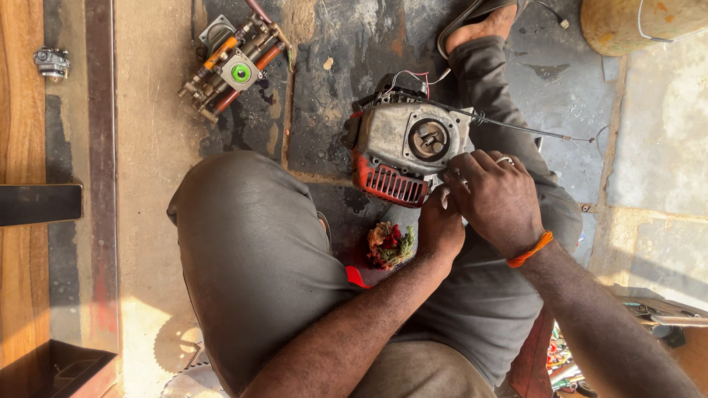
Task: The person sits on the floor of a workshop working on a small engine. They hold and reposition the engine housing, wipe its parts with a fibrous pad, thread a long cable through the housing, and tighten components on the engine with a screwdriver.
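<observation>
Squatting over a stained concrete floor (pixel 147 133), a person in grey trousers (pixel 251 258) is filling most of the view, knees spread toward nine and three o'clock. Between the knees, just past centre toward one o'clock, a small engine (pixel 405 151) is lying on the floor, its grey metal housing facing up with a round opening in the middle and a red slotted cover along its six o'clock edge. A thin black cable (pixel 531 131) is running off it toward three o'clock, and red and white wires are looping at its twelve o'clock side.

The right hand (pixel 498 195) is lying at the engine's four o'clock corner, fingers curled down and pressed together against the housing edge; a ring is showing on one finger and an orange band (pixel 529 250) is circling the wrist. The left hand (pixel 440 225) is tucking under it at five o'clock of the engine, fingers bunched toward the same corner; whether it is pinching anything I cannot tell, since the right hand is covering its fingertips.

At eleven o'clock of the frame a brass pump assembly (pixel 232 66) with a green cap is resting on the floor. A crumpled multicoloured rag (pixel 389 245) is sitting at six o'clock of the engine, just beside the left wrist. A sandalled foot (pixel 479 26) is showing at twelve o'clock.
</observation>
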